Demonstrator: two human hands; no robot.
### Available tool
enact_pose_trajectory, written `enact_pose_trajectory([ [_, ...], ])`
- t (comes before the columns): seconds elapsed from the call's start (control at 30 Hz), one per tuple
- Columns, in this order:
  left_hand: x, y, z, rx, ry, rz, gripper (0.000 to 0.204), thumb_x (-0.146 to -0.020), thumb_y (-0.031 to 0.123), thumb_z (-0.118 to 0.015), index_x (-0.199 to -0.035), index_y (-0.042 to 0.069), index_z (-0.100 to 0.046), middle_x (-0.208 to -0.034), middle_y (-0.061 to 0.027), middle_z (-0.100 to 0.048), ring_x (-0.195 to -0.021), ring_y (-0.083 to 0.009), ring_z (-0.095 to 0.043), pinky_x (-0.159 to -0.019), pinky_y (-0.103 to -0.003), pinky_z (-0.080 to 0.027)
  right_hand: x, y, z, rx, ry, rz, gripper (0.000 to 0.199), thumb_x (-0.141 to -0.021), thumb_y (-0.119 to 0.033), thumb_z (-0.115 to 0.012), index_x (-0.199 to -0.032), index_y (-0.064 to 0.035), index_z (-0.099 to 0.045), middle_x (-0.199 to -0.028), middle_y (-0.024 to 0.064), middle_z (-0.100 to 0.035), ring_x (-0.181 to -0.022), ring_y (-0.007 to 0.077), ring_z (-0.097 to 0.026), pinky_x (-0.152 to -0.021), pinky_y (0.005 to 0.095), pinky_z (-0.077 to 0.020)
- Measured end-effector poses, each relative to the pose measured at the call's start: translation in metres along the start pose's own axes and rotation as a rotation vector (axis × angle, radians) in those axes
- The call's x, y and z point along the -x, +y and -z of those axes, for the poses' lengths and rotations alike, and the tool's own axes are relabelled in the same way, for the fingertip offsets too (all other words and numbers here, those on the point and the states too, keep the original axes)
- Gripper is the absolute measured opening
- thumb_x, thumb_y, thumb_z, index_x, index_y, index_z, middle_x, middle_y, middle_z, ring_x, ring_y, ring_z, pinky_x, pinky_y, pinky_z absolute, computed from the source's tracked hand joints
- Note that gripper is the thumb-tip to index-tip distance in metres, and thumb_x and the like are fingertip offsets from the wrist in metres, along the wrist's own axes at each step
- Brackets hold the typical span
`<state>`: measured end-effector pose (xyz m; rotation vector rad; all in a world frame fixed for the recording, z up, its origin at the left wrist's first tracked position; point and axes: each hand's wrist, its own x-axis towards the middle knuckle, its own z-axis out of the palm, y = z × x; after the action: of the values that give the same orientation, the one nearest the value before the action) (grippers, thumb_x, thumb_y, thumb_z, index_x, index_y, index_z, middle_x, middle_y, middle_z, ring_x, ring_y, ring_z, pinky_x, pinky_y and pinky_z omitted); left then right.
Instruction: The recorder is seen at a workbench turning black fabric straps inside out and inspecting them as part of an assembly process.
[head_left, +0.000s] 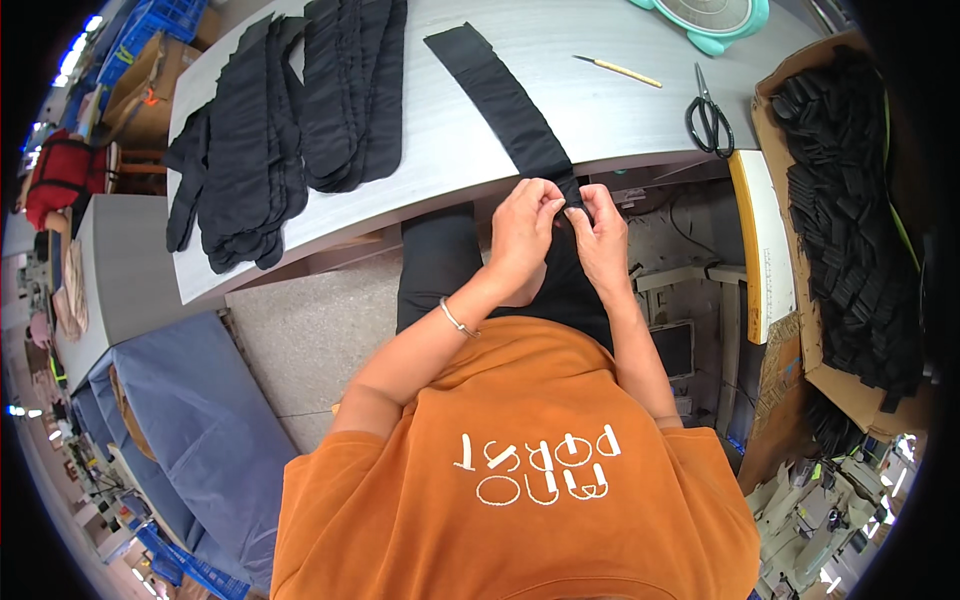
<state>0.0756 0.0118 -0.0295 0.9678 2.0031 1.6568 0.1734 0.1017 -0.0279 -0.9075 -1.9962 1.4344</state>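
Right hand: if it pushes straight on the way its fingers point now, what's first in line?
The right hand points up-left toward the table edge, fingertips already pinching the near end of the black fabric strip. Straight on, it would likely meet the left hand on that same end; depth is unclear.

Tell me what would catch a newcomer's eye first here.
Both hands, the left hand and right hand, pinch the near end of a long black fabric strip at the grey table's edge. A pile of black fabric pieces lies to the left, and black scissors to the right.
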Motion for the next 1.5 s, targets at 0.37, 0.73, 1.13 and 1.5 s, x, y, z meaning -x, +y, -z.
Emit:
enact_pose_trajectory([
  [0.37, 0.023, 0.004, -0.018, 0.563, 0.091, 0.433, 0.015, -0.093, 0.013, -0.066, -0.098, 0.003, -0.057, -0.09, -0.0065, -0.063, -0.077, -0.0197, -0.061, -0.067, -0.031, -0.049, -0.013, 0.02, 0.005, -0.25, 0.127, -0.17, 0.014, -0.086, -0.002, -0.063, -0.098, 0.0041, -0.062, -0.083, 0.0083, -0.071, -0.075, 0.0106, -0.064, -0.067, 0.0272, -0.0513],
  [0.73, 0.012, -0.026, -0.03, 1.217, -0.031, 0.725, 0.031, -0.094, 0.036, -0.066, -0.098, 0.005, -0.071, -0.094, -0.0021, -0.071, -0.087, -0.0114, -0.063, -0.079, -0.03, -0.048, 0.008, 0.026, -0.007, -0.182, 0.111, -0.135, 0.024, -0.09, -0.004, -0.064, -0.112, 0.0062, -0.059, -0.11, 0.0135, -0.067, -0.102, 0.0181, -0.064, -0.09, 0.0312, -0.0504],
  [1.13, 0.018, -0.002, -0.031, 1.117, -0.114, 0.698, 0.046, -0.086, 0.044, -0.072, -0.106, 0.003, -0.071, -0.107, -0.0056, -0.068, -0.106, -0.0139, -0.058, -0.095, -0.032, -0.043, -0.009, 0.025, 0.0, 0.244, 0.09, 0.04, 0.018, -0.091, -0.014, -0.064, -0.087, 0.0027, -0.061, -0.072, 0.0058, -0.059, -0.066, 0.0153, -0.051, -0.064, 0.0311, -0.0452],
  [1.5, -0.009, 0.005, -0.019, 1.208, -0.052, 0.559, 0.044, -0.086, 0.045, -0.074, -0.097, 0.003, -0.072, -0.097, -0.007, -0.07, -0.098, -0.0147, -0.061, -0.095, -0.033, -0.043, -0.024, -0.014, -0.024, -0.027, 0.216, 0.166, 0.012, -0.089, -0.01, -0.066, -0.092, 0.0017, -0.064, -0.072, 0.0048, -0.058, -0.066, 0.0136, -0.049, -0.062, 0.0311, -0.0441],
])
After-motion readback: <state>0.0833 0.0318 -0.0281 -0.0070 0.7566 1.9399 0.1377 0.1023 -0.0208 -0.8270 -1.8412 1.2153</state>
